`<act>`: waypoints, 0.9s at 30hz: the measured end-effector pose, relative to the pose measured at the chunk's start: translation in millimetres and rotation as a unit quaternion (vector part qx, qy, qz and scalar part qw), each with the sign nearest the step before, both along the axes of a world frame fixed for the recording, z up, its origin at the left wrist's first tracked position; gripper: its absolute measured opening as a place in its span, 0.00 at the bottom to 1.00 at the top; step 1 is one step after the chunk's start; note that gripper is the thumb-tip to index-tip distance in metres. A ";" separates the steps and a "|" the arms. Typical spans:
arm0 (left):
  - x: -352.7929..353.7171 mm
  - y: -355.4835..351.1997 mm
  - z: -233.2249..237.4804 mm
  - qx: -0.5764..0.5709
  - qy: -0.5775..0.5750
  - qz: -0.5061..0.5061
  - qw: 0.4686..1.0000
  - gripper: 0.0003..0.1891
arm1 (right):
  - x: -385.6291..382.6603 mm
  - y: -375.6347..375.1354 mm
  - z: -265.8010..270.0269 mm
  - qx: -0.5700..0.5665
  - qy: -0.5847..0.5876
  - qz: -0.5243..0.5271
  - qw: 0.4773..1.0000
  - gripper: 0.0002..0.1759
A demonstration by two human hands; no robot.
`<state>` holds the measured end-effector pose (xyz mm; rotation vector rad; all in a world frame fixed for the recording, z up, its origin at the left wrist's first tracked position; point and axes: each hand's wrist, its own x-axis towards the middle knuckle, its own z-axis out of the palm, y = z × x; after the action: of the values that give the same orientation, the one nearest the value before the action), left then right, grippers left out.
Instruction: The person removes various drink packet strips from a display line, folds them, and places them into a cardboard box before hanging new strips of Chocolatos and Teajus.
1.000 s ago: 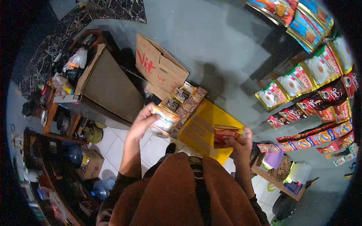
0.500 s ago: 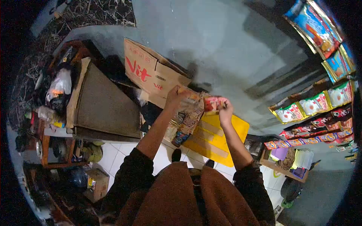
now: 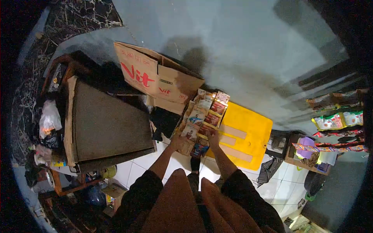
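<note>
Strips of joined sachets (image 3: 197,119), brown and pale with printed pictures, hang together in front of me. Along their right side runs a strip of red sachets (image 3: 214,116). My left hand (image 3: 178,143) grips the bundle at its lower left edge. On the lower right, my right hand (image 3: 212,139) is closed on the red sachet strip, its fingertips partly hidden against the packs. A dark blue sachet (image 3: 201,147) shows at the bottom, between the hands.
Behind the sachets is an open cardboard box (image 3: 159,79) with red lettering. A yellow panel (image 3: 248,134) lies to their right. A large brown board-like surface (image 3: 110,120) stands at left. More sachet strips (image 3: 338,121) hang at far right, near a crate of plastic containers (image 3: 307,151).
Both hands have come lower and nearer my body. The red strip, earlier held out to the right, now lies alongside the other sachets. The camera view has shifted.
</note>
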<state>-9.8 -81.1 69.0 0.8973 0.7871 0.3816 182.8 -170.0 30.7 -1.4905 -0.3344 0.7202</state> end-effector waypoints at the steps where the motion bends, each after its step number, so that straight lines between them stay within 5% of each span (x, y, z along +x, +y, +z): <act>1: -5.3 1.8 -27.0 -0.004 0.003 -0.002 1.000 0.32 | -5.8 -7.4 35.5 -0.142 -0.156 0.116 0.971 0.13; 2: -12.6 2.2 -61.1 0.021 -0.004 0.045 0.999 0.31 | -8.1 -11.2 45.5 -0.148 -0.153 0.117 0.970 0.13; 3: -15.1 -2.1 -63.2 0.046 -0.011 0.092 0.995 0.31 | -8.9 -15.9 48.7 -0.060 0.092 0.090 0.990 0.13; 5: -21.6 -8.1 -62.2 0.125 0.097 0.092 0.983 0.29 | -5.1 -14.5 54.3 0.032 0.326 0.055 0.943 0.13; 6: -16.1 -8.2 -39.6 0.169 0.147 0.094 0.970 0.28 | 1.4 -10.7 42.7 -0.112 0.098 0.180 0.972 0.14; 7: -10.5 -8.4 -16.6 0.210 0.199 0.095 0.953 0.27 | 7.9 -8.3 37.9 -0.245 -0.139 0.286 0.916 0.14; 9: 8.9 -11.7 44.2 0.070 -0.024 0.116 0.991 0.20 | 18.1 -13.7 46.4 -0.184 -0.080 0.314 0.928 0.16; 11: 16.5 -14.5 54.1 0.089 0.003 0.128 0.988 0.20 | 24.5 -24.5 52.7 -0.121 -0.021 0.335 0.934 0.18; 14: 16.9 -24.3 52.5 0.139 0.091 0.163 0.972 0.18 | 35.4 -49.5 45.1 0.015 -0.095 0.330 0.939 0.21; 15: 17.6 -25.3 46.2 0.160 0.114 0.173 0.965 0.17 | 42.8 -57.7 57.5 0.017 0.150 0.298 0.942 0.20; 17: 24.2 -25.3 42.7 0.196 0.149 0.177 0.953 0.17 | 61.5 -70.5 79.5 0.039 0.369 0.239 0.897 0.19; 18: 33.6 -24.6 52.6 0.206 0.147 0.157 0.955 0.18 | 71.9 -74.9 89.1 -0.082 0.162 0.312 0.933 0.19; 20: 61.3 -21.5 83.0 0.210 0.115 0.083 0.967 0.19 | 104.4 -87.0 128.9 -0.203 -0.063 0.321 0.923 0.18; 22: 101.0 -24.1 117.0 0.203 0.072 0.033 0.976 0.21 | 129.4 -110.2 204.1 -0.125 0.090 0.232 0.960 0.17; 23: 123.1 -26.4 133.8 0.190 0.046 0.037 0.980 0.20 | 149.2 -124.7 220.1 -0.025 -0.015 0.248 0.968 0.16; 25: 169.6 -41.9 198.1 0.173 -0.061 -0.039 0.982 0.18 | 177.8 -155.6 296.4 -0.015 0.042 0.168 0.985 0.15; 27: 216.0 -66.4 245.7 0.241 -0.141 -0.103 0.955 0.14 | 218.9 -190.2 338.9 0.075 -0.049 0.143 0.986 0.15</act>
<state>206.2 -147.4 314.7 1.3351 0.3314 0.5141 401.7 -360.3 369.6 -1.3503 -0.6750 0.8303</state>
